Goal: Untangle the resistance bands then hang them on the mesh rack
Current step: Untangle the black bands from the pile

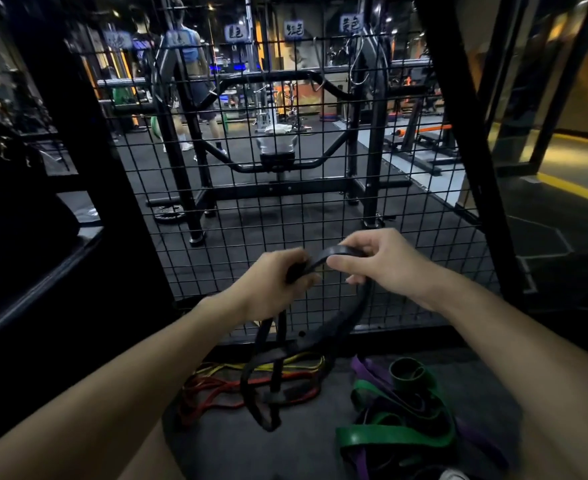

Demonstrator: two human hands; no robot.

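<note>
Below the fingers, on the floor, lie the remaining bands: a green and purple heap (400, 420) under the right forearm, and red and yellow bands (251, 382) under the left. The black band (346, 308) hangs from both hands, its lower loops knotted and resting on the red and yellow ones. The left hand (271, 285) grips one stretch in curled fingers; the right hand (379, 261) pinches the arched top between thumb and fingers. Likely risks: pulling the hands apart tightens the knot below rather than freeing it, and lifting may drag the red and yellow bands along. Beyond the fingertips stands the mesh rack (216, 258), and a hook (354, 69) hangs high above them; a band hung while twisted may slip off.
</note>
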